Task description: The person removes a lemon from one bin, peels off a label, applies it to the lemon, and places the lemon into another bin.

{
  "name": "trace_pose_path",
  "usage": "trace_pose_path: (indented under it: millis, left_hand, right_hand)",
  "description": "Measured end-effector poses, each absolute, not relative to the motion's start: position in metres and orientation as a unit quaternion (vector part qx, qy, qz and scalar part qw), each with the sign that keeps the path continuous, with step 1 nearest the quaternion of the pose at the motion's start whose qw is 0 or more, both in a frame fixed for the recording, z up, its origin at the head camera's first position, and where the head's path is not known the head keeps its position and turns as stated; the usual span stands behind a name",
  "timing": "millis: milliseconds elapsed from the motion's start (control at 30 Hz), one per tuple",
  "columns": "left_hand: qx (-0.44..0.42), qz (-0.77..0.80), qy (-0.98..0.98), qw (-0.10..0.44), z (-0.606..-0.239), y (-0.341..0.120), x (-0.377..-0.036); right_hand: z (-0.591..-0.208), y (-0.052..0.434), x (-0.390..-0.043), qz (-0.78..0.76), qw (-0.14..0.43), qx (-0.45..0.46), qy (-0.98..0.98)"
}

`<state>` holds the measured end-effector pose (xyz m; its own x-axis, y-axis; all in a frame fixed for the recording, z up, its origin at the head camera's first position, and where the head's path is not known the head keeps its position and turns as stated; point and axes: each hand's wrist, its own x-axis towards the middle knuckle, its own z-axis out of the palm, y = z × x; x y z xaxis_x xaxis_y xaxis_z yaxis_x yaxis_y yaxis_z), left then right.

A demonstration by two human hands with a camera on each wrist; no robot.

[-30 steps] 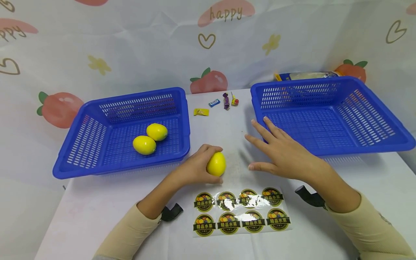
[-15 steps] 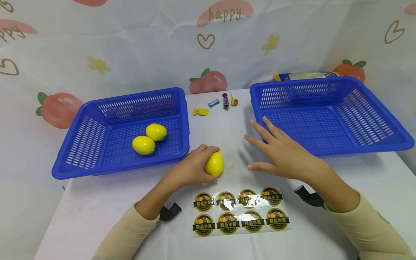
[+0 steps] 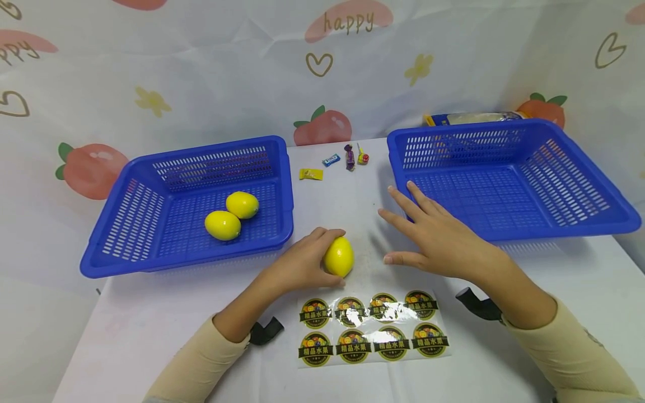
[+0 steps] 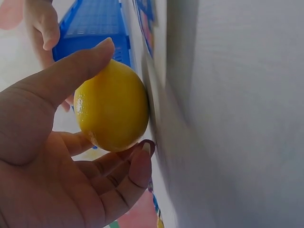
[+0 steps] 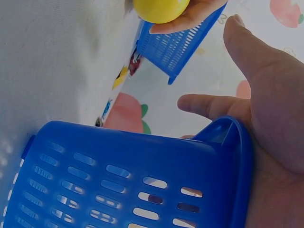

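A yellow lemon stands on end at the middle of the white table, gripped by my left hand. In the left wrist view the thumb lies along one side of the lemon and the fingers curl round the other. My right hand is spread, its fingers straight, over the near left corner of the right blue basket. Two more lemons, one nearer and one farther, lie side by side in the left blue basket.
A sheet of round fruit stickers lies in front of the hands. Toward the back are a yellow wrapped candy, a blue one, a purple one and a lollipop. Behind the right basket sits a packet.
My left hand, with the lemon in its grip, shifts slightly left and then back to the right. The right hand stays where it was.
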<state>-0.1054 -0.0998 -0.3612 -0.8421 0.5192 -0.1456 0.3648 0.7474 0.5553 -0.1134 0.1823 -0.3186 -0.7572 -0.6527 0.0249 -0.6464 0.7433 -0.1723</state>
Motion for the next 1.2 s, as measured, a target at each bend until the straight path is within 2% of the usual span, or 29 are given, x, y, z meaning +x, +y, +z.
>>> trace_pose_path:
  millis: [500, 767, 867, 1200]
  left_hand:
    - [0.215, 0.258, 0.926, 0.173, -0.354, -0.106, -0.103]
    - [0.192, 0.204, 0.943, 0.178, -0.347, -0.124, -0.086]
    - [0.188, 0.185, 0.948, 0.177, -0.345, -0.131, -0.078]
    - [0.284, 0.182, 0.92, 0.2, -0.348, -0.132, -0.057]
  right_hand:
    - [-0.318, 0.18, -0.111, -0.065, -0.001, -0.368, 0.928]
    - [-0.306, 0.173, -0.089, -0.049, -0.113, -0.435, 0.892]
    - [-0.303, 0.17, -0.079, -0.043, -0.138, -0.451, 0.881]
    - [-0.307, 0.165, -0.075, -0.039, -0.149, -0.479, 0.864]
